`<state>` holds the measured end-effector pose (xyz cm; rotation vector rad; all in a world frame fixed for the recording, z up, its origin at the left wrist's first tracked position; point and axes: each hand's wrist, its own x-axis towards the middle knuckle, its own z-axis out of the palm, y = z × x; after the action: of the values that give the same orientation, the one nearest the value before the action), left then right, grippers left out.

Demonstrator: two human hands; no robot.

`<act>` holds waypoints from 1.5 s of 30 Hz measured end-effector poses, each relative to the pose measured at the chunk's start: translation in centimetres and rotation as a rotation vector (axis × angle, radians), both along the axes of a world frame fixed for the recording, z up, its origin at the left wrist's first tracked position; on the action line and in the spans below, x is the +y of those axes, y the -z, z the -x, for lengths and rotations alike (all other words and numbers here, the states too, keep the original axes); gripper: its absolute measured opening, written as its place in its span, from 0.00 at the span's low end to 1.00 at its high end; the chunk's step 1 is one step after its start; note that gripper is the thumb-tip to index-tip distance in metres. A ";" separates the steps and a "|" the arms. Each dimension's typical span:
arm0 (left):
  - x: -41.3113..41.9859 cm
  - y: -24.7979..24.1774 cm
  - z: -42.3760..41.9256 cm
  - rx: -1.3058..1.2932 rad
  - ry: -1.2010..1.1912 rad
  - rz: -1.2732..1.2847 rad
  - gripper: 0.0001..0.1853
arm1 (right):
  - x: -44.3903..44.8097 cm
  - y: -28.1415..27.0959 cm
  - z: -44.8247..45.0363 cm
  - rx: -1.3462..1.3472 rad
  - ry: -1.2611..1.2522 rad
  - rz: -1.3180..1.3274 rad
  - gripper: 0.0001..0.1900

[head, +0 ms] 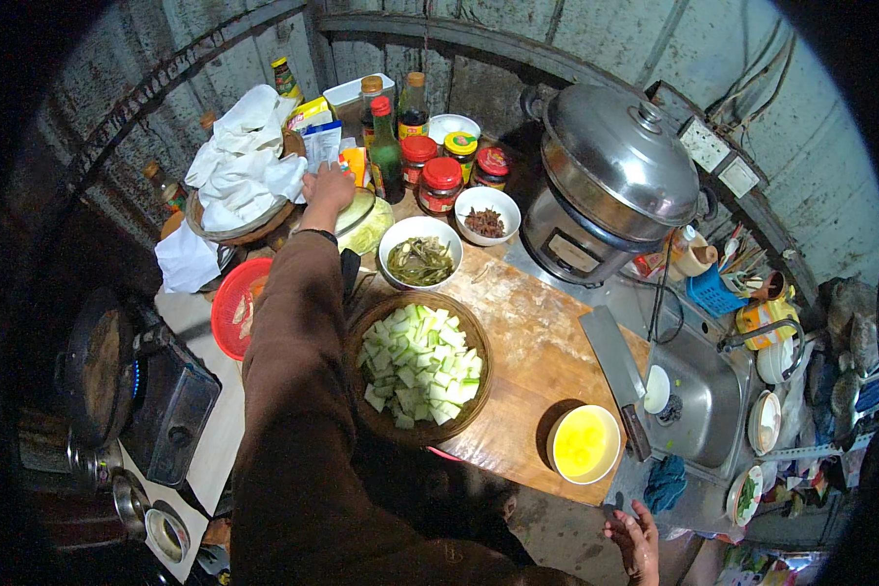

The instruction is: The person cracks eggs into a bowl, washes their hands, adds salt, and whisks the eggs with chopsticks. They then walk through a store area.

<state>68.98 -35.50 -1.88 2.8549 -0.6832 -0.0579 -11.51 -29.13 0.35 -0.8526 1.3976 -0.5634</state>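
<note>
My left hand (329, 192) reaches to the back of the counter, at the seasoning packets (322, 141) beside a cloth-filled basket; its fingertips are partly hidden, so its hold is unclear. Just below it stands a glass-lidded bowl of shredded vegetable (367, 222). My right hand (634, 540) is at the lower right, fingers apart, holding nothing, below a bowl of cracked eggs (584, 444) on the wooden cutting board (527, 395). A woven basket of cut green vegetable pieces (423, 366) stands near my body. A cleaver (615, 366) lies along the board's right edge.
Bottles (385, 150) and red-lidded jars (440, 184) stand at the back, near bowls of green vegetable strips (420, 262) and dried chillies (486, 222). A steamer pot (615, 161) stands behind the sink (729, 410). At left, a wok (102, 366) sits over a blue flame, near a red colander (223, 311).
</note>
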 end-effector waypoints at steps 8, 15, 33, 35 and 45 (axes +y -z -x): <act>2.2 -0.8 -0.6 -0.156 0.237 0.852 0.23 | -0.3 0.2 0.2 0.020 -0.020 -0.002 0.37; 7.0 -8.6 10.2 0.727 0.446 1.783 0.19 | -1.7 -2.8 -2.6 0.115 -0.210 0.187 0.30; 15.1 -12.9 55.5 1.120 1.032 1.649 0.30 | -2.2 -8.8 -14.4 -0.027 -0.235 1.638 0.28; 15.4 -13.0 57.6 1.219 1.007 1.547 0.31 | -2.8 -7.6 -12.7 -0.033 -0.207 1.592 0.23; 20.5 -10.8 56.9 1.352 0.989 0.576 0.26 | -7.0 -4.9 -5.8 -0.284 -0.086 0.881 0.03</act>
<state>12.08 -15.02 8.94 1.1801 -1.2663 -1.4180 -5.72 -36.11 5.26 -1.4465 0.8171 -1.2186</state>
